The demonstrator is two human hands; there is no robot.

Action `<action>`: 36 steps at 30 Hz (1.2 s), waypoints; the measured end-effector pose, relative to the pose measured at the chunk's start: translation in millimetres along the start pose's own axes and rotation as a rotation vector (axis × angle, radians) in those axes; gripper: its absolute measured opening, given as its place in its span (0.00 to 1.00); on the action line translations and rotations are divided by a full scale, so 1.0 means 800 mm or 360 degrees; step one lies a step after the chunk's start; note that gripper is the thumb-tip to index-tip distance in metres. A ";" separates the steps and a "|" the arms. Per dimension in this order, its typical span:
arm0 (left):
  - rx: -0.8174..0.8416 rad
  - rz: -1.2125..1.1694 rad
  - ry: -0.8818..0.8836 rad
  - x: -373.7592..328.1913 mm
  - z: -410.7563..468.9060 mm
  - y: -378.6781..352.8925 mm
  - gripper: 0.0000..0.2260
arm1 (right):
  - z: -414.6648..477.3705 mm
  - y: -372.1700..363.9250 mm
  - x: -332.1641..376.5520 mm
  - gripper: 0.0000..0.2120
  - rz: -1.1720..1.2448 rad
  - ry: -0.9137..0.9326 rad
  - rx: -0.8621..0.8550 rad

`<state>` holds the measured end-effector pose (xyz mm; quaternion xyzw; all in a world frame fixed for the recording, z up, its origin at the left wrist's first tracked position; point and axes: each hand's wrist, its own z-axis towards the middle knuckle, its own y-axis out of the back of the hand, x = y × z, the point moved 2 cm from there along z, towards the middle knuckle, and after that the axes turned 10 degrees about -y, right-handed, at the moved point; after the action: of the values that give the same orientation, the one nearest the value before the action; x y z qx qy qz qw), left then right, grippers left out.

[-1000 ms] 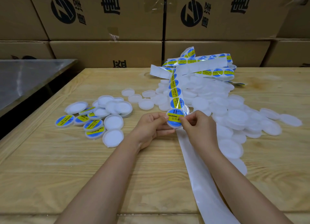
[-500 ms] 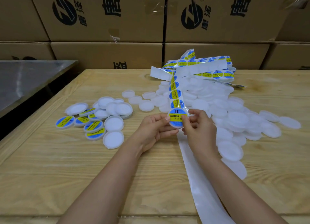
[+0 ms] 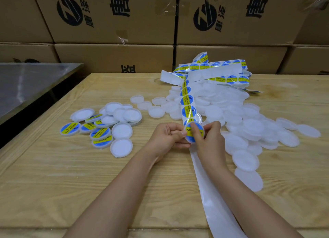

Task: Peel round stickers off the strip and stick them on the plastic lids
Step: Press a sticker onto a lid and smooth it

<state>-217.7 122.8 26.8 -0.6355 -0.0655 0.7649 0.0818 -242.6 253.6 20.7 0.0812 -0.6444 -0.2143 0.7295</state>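
The left hand (image 3: 167,137) curls its fingers round the left edge of a translucent plastic lid (image 3: 196,130) and holds it upright. The right hand (image 3: 208,141) pinches the same lid from the 3 o'clock side, thumb pressed across the blue-and-yellow round sticker (image 3: 198,130) on its face. From the lid, the sticker strip (image 3: 188,102) runs toward 12 o'clock into a loose tangle, and its bare white backing (image 3: 213,202) trails toward 6 o'clock, past the right forearm. A broad heap of unlabelled lids (image 3: 249,127) spreads at 2 to 3 o'clock. A smaller cluster of labelled lids (image 3: 99,132) lies at 9 o'clock, mixed with plain ones. All of this rests on a pale wooden table (image 3: 71,184) with visible grain. A steel worktop (image 3: 26,84) stands at 10 o'clock, and printed cardboard cartons (image 3: 114,15) are stacked along the far wall.
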 end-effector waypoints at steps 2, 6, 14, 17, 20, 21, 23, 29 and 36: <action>-0.0030 -0.0015 -0.0016 0.000 0.001 0.000 0.05 | -0.003 -0.002 0.002 0.16 0.0029 0.0011 0.0060; -0.0094 -0.0149 -0.0025 0.001 0.001 0.005 0.05 | -0.009 -0.006 0.006 0.15 0.0118 0.0060 0.0196; -0.0152 -0.0439 0.0052 -0.002 0.003 0.013 0.07 | -0.013 -0.002 0.014 0.13 0.0239 0.0305 0.0245; -0.0110 -0.0440 0.0049 -0.002 0.003 0.013 0.07 | -0.012 0.003 0.013 0.07 0.0218 0.0345 0.0186; -0.0078 -0.0441 0.0058 -0.002 0.004 0.011 0.07 | -0.007 0.006 0.011 0.04 0.0253 0.0313 0.0114; -0.0060 -0.0439 0.0058 -0.002 0.003 0.011 0.07 | -0.006 0.007 0.011 0.05 0.0254 0.0308 0.0082; -0.0016 -0.0431 0.0053 -0.002 0.003 0.009 0.08 | -0.006 0.008 0.010 0.07 0.0247 0.0305 0.0024; 0.0051 -0.0382 0.0031 -0.002 0.001 0.005 0.09 | -0.008 0.010 0.011 0.09 0.0320 0.0239 -0.0135; 0.0069 -0.0308 -0.0015 0.000 0.001 -0.001 0.07 | -0.007 0.008 0.008 0.13 0.0300 0.0108 -0.0145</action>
<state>-218.1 123.5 26.9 -0.6207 -0.1104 0.7577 0.1687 -235.5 255.8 28.3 -0.0057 -0.6137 -0.1709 0.7708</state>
